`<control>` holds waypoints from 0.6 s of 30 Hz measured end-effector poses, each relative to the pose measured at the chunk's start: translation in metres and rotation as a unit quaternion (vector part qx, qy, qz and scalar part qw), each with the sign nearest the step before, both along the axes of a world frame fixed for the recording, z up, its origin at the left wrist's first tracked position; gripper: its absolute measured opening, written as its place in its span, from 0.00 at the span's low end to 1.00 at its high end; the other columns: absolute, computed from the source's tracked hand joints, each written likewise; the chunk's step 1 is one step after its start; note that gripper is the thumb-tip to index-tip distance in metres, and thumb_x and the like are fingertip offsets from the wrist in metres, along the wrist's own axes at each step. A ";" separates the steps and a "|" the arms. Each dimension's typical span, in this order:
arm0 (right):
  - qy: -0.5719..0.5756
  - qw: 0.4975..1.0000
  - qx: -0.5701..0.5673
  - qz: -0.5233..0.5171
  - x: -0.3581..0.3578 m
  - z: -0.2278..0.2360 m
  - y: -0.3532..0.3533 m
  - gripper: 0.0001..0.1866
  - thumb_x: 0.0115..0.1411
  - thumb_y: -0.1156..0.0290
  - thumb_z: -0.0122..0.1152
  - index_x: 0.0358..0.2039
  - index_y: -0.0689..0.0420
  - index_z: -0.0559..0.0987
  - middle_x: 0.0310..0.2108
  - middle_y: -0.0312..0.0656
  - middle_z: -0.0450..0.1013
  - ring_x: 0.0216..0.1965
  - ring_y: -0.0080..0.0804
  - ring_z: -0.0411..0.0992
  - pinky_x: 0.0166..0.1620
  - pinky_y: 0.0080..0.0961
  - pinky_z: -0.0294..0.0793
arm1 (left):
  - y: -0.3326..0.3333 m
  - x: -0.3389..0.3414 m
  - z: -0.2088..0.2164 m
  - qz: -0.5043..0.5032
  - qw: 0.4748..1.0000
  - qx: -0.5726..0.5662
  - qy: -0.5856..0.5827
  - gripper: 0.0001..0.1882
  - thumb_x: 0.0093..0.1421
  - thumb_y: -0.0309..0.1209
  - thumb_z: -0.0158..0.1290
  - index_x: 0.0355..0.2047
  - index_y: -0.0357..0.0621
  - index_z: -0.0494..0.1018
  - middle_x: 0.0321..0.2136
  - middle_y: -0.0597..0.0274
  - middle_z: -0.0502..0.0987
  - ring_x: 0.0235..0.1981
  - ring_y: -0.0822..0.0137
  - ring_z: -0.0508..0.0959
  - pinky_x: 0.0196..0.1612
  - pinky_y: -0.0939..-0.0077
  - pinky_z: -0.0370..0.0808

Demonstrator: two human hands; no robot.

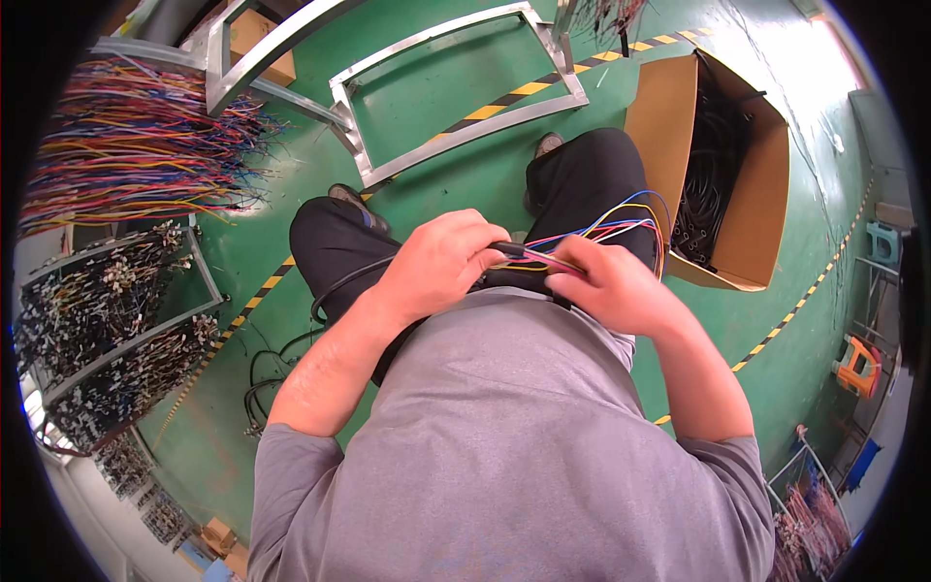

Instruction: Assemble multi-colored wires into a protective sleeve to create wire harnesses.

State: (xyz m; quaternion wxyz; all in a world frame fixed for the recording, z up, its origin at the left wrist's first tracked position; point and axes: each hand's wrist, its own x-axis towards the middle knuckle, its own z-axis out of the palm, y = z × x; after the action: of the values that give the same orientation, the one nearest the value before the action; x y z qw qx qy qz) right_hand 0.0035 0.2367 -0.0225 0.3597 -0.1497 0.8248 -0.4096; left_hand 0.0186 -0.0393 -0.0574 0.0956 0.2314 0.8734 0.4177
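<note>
Over my lap, my left hand [448, 254] is closed round a black cable sleeve [508, 249], its end poking out between the fingers toward the right. Several thin coloured wires [621, 225], blue, yellow, red and white among them, run out of that end and loop over my right thigh. My right hand [599, 276] pinches the wires just right of the sleeve's end. From under my left hand the black cable [344, 281] trails off over my left thigh. My fingers partly hide where wires and sleeve meet.
A cardboard box [766, 228] of black cables stands open at my right. Ahead lies a metal frame [456, 141] on the green floor. Bundles of coloured wires [145, 141] hang at the left, above racks of dark connectors [107, 291]. Loose black cables [267, 378] lie on the floor.
</note>
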 end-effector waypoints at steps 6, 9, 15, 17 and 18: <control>0.046 0.999 0.019 -0.005 0.000 0.000 0.023 0.09 0.72 0.70 0.57 0.39 0.63 0.79 0.29 0.51 0.76 0.32 0.47 0.76 0.41 0.39 0.75 | 0.004 0.003 -0.005 0.006 1.000 -0.002 0.005 0.12 0.65 0.29 0.63 0.47 0.41 0.81 0.35 0.55 0.79 0.38 0.51 0.80 0.43 0.59 0.78; 0.129 0.989 0.031 0.062 0.002 0.000 -0.006 0.10 0.72 0.69 0.57 0.40 0.63 0.79 0.30 0.54 0.77 0.34 0.53 0.77 0.41 0.43 0.76 | 0.015 0.004 -0.008 -0.031 0.999 0.031 0.012 0.12 0.65 0.28 0.63 0.48 0.42 0.81 0.35 0.55 0.79 0.38 0.51 0.80 0.43 0.59 0.78; 0.032 0.998 0.048 0.041 -0.009 0.009 0.026 0.10 0.71 0.66 0.61 0.43 0.60 0.80 0.32 0.51 0.80 0.36 0.50 0.79 0.40 0.41 0.76 | -0.006 0.001 -0.002 0.022 1.000 0.010 0.006 0.12 0.64 0.28 0.64 0.47 0.42 0.82 0.35 0.55 0.79 0.38 0.51 0.80 0.44 0.59 0.78; 0.009 0.999 0.039 0.014 -0.010 0.013 0.043 0.10 0.72 0.67 0.59 0.42 0.60 0.80 0.31 0.50 0.79 0.35 0.51 0.78 0.40 0.41 0.75 | -0.011 0.002 -0.002 0.030 0.999 -0.011 0.005 0.12 0.63 0.27 0.65 0.47 0.42 0.82 0.35 0.55 0.80 0.38 0.51 0.80 0.44 0.59 0.78; 0.009 0.999 0.040 0.015 -0.010 0.012 0.041 0.10 0.72 0.67 0.59 0.42 0.60 0.80 0.31 0.50 0.79 0.35 0.51 0.78 0.40 0.41 0.75 | -0.009 0.003 -0.003 0.031 0.999 -0.009 0.005 0.12 0.63 0.27 0.65 0.47 0.42 0.82 0.35 0.55 0.80 0.38 0.51 0.80 0.44 0.59 0.78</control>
State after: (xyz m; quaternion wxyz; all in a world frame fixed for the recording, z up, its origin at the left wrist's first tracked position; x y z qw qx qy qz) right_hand -0.0063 0.2778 -0.0105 0.3644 -0.1512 0.8415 -0.3691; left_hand 0.0211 -0.0480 -0.0606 0.0806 0.2054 0.8844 0.4112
